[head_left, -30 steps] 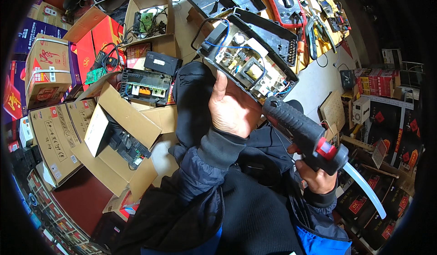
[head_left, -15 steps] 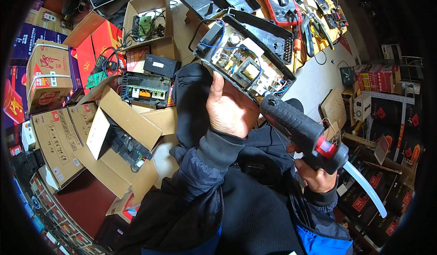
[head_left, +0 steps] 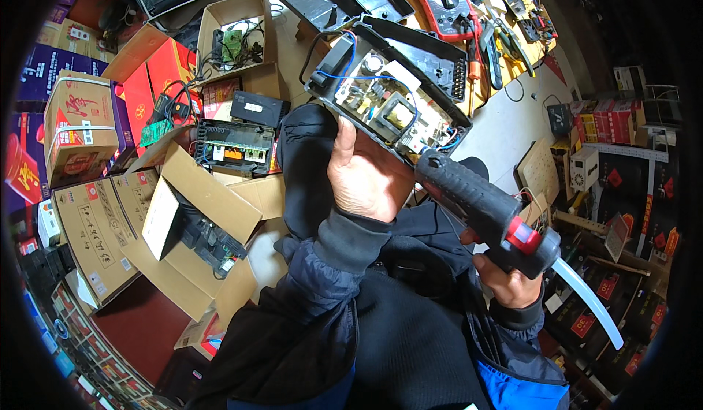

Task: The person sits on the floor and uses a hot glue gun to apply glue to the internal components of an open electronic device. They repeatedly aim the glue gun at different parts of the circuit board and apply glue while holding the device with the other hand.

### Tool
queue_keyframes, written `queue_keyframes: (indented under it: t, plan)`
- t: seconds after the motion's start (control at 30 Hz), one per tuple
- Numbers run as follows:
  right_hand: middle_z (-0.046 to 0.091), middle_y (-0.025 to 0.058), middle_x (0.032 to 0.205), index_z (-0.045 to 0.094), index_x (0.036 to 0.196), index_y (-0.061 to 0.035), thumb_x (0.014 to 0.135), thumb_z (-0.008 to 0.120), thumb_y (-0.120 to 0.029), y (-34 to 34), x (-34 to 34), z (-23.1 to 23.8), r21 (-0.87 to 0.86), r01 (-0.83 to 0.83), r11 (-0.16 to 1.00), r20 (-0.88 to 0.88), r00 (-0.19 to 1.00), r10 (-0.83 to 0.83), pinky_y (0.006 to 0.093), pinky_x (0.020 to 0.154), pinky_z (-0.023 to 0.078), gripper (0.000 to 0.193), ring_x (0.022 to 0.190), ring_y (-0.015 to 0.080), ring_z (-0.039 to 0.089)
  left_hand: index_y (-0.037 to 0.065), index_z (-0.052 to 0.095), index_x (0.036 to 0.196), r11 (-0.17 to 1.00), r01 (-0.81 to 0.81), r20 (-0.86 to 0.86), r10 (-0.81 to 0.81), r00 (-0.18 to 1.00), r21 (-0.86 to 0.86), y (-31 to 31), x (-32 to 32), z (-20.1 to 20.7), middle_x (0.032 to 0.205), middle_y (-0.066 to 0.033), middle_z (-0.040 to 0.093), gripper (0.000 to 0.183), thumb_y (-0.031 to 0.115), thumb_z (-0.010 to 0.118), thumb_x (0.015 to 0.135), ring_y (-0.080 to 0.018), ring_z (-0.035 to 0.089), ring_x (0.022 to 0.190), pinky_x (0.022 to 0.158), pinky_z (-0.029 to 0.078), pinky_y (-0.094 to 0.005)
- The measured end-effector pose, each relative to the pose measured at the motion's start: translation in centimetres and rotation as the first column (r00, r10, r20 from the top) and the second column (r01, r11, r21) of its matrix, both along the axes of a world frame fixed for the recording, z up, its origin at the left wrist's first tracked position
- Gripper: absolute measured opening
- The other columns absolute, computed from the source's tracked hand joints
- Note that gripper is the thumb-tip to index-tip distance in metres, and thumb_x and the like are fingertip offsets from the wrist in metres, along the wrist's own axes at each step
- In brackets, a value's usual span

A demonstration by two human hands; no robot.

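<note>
My left hand point(head_left: 370, 172) supports an opened black charger case point(head_left: 322, 91) from below, its thumb along the near edge. Inside the case a circuit board point(head_left: 366, 102) carries a transformer point(head_left: 399, 113) and a blue wire point(head_left: 366, 76). My right hand point(head_left: 509, 282) is closed round a black hot glue gun point(head_left: 469, 198), partly hidden beneath it. The gun's front end is beside the case's near right corner; its tip is hidden, so I cannot tell whether they touch. A translucent glue stick point(head_left: 589, 300) sticks out of its back.
Beyond the case, a red multimeter point(head_left: 443, 4), pliers point(head_left: 491, 58) and empty black case shells point(head_left: 315, 0) lie on a workbench. To the left stand an open carton point(head_left: 201, 190) with electronic parts, another opened black unit point(head_left: 234, 146) and stacked boxes point(head_left: 80, 121).
The charger case and my left hand have shifted slightly to the left in the view. Both hands keep their holds, and the glue gun stays nearly in place.
</note>
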State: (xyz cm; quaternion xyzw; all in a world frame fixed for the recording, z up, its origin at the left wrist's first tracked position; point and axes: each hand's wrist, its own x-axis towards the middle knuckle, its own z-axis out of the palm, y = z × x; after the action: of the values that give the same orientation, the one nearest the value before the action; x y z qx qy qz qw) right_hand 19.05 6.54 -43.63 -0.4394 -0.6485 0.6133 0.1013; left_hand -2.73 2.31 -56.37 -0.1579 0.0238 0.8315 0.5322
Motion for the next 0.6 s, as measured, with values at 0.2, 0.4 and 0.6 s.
queue_keyframes:
  t: [0.2,0.4,0.6]
  plan:
    - [0.075,0.0092,0.110,0.067,0.128,-0.0017,0.083,0.066,0.001,0.1,-0.1,-0.3,0.027,-0.033,0.999,-0.014,0.999,0.033,0.0363,0.094,0.055,0.045,0.101,0.0204,0.070,0.012,0.053,0.152,1.000,-0.002,0.017,0.002,1.000,0.003,0.0,0.1,0.0,0.153,-0.0108,0.058,0.077,0.060,0.069,0.095,-0.0364,0.051,0.142,0.119,0.035,-0.0612]
    - [0.073,0.0071,0.106,0.067,0.124,-0.0017,0.084,0.069,0.002,-0.2,-0.1,-0.5,0.006,0.011,1.000,0.026,1.000,-0.011,0.0350,0.092,0.055,0.040,0.098,0.0198,0.069,0.010,0.053,0.152,1.000,-0.012,0.008,0.012,1.000,-0.020,0.1,0.2,0.0,0.152,-0.0110,0.058,0.078,0.060,0.069,0.095,-0.0366,0.051,0.142,0.119,0.035,-0.0602]
    - [0.069,0.0042,0.098,0.067,0.114,-0.0029,0.084,0.074,-0.001,-0.1,0.6,-1.1,0.036,0.011,0.999,0.048,0.999,-0.013,0.0335,0.085,0.054,0.031,0.090,0.0180,0.067,0.013,0.050,0.153,1.000,-0.007,-0.018,0.007,1.000,0.018,0.0,0.1,-0.1,0.153,-0.0087,0.057,0.072,0.053,0.069,0.097,-0.0342,0.052,0.141,0.119,0.037,-0.0588]
